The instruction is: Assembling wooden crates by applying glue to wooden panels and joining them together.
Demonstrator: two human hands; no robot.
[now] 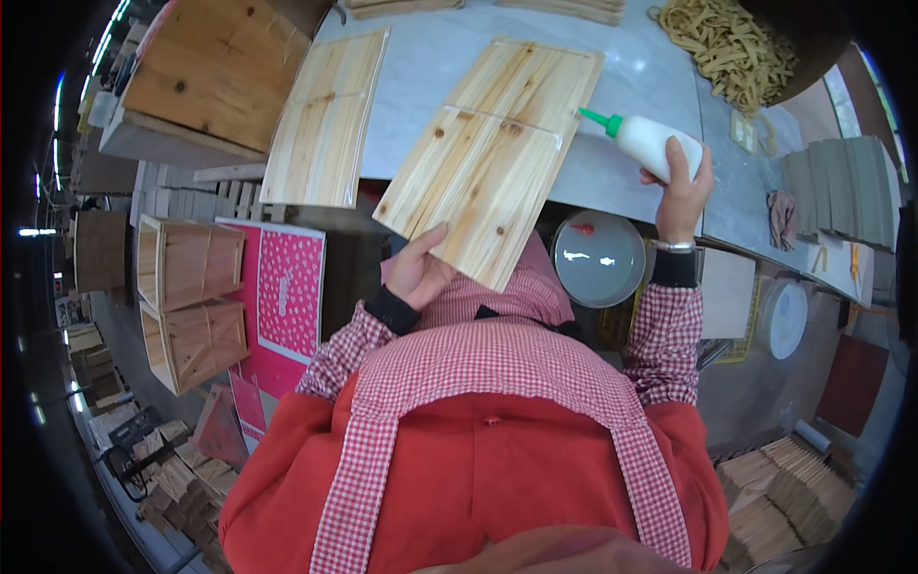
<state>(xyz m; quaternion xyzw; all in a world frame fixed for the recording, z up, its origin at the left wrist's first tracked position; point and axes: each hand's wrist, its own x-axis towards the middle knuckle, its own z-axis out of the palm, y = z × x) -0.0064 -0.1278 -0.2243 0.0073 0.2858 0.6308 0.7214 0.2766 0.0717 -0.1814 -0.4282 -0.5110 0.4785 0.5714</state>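
My left hand grips the near edge of a knotty pine panel, its thumb on top and its fingers underneath. The panel is tilted, its far part over the white tabletop and its near corner past the front edge. A groove crosses it, with a whitish line in it. To its right my right hand is closed round a white squeeze bottle. The bottle's green nozzle points left, close to the panel's right edge. A second grooved pine panel lies to the left, overhanging the table's front edge.
A wooden box stands at the far left. Tan bands are heaped at the far right, near stacked grey boards. Below the table edge sits a bucket of liquid with a red object inside. Wooden crates stand at left.
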